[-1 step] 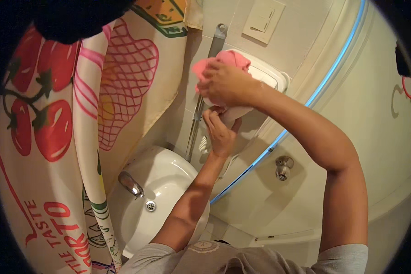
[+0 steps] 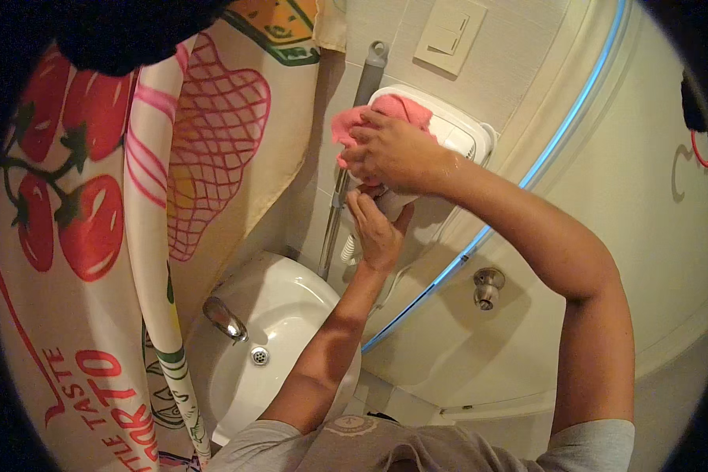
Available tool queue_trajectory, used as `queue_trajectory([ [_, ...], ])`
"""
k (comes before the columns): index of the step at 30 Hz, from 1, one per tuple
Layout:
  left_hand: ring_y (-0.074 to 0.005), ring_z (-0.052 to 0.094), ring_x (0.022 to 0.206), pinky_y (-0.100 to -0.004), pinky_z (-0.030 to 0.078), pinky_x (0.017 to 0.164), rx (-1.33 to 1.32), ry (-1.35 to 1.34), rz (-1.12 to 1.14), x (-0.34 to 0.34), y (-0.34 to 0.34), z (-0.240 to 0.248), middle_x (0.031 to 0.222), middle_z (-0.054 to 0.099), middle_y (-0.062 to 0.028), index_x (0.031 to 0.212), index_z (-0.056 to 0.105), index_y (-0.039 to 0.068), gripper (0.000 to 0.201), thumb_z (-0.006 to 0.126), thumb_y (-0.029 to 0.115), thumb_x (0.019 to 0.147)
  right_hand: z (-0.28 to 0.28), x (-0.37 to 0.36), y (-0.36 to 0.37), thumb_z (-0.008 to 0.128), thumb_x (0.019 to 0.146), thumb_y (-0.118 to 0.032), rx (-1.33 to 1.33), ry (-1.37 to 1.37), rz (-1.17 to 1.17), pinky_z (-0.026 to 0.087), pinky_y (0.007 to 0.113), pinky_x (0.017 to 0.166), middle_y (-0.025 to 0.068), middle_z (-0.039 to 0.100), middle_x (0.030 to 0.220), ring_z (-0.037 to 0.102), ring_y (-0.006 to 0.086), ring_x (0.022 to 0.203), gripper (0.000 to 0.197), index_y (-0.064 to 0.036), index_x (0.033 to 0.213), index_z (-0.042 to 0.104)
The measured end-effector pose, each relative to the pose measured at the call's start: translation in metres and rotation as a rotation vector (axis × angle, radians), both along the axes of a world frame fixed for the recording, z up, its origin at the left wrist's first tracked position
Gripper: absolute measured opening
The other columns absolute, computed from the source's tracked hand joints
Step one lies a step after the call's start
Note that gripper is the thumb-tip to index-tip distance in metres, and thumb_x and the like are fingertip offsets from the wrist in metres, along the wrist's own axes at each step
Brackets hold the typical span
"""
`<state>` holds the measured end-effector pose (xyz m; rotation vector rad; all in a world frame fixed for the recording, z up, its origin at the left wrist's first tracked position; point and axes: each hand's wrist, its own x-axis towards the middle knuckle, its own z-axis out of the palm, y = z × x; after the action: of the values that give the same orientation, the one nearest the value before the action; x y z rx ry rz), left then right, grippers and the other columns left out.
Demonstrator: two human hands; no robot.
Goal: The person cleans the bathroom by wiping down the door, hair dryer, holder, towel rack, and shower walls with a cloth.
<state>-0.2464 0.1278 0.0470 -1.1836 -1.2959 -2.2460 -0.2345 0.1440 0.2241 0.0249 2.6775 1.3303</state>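
A pink cloth [image 2: 405, 110] lies bunched over the left part of a white wall-mounted unit [image 2: 458, 135]. My right hand [image 2: 397, 153] presses the cloth against the unit's front, fingers bent over it. Just below, my left hand [image 2: 379, 232] grips the unit's lower end, with the thumb on one side and fingers on the other. My right palm and forearm hide part of the unit.
Below left is a white washbasin [image 2: 291, 275] with a metal tap [image 2: 226, 318]. A grey pole [image 2: 370, 79] leans beside the unit, under a light switch [image 2: 450, 38]. A printed curtain [image 2: 228, 141] hangs left; a door with a round knob [image 2: 488, 289] stands right.
My right hand has shifted slightly over the cloth, its fingers now flatter and less blurred. The left hand stays at the unit's lower end.
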Motion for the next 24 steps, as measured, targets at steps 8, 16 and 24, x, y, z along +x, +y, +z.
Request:
queue_trajectory([
  [8,-0.0364,0.050,0.091,-0.0454,0.042,0.080,-0.070,0.112,-0.020,-0.010,-0.010,0.010,0.097,0.049,-0.0158,0.104,0.050,-0.001,0.050,0.080,0.011,0.065,-0.003,0.094,-0.030,0.065,0.069,-0.011,-0.172,0.580,0.070,0.027,0.054,0.108,0.0008,0.052,0.133,0.041,0.0308,0.128,0.045,-0.0182,0.114,0.065],
  [16,-0.0358,0.055,0.088,-0.0428,0.046,0.075,-0.164,0.466,0.024,-0.029,-0.026,0.022,0.097,0.056,-0.0161,0.109,0.056,0.002,0.047,0.077,0.015,0.069,-0.112,0.124,-0.045,0.063,0.066,0.005,-0.508,1.244,0.148,0.029,0.052,0.108,0.0061,0.051,0.132,0.041,0.0340,0.126,0.049,-0.0123,0.111,0.065],
  [24,-0.0387,0.059,0.089,-0.0421,0.048,0.076,-0.187,0.313,-0.198,-0.020,-0.059,0.031,0.102,0.058,-0.0191,0.113,0.053,-0.002,0.045,0.072,0.014,0.076,-0.124,0.129,-0.084,0.061,0.071,0.004,-1.301,1.952,0.444,0.033,0.042,0.106,0.0167,0.046,0.130,0.043,0.0376,0.124,0.045,-0.0088,0.114,0.064],
])
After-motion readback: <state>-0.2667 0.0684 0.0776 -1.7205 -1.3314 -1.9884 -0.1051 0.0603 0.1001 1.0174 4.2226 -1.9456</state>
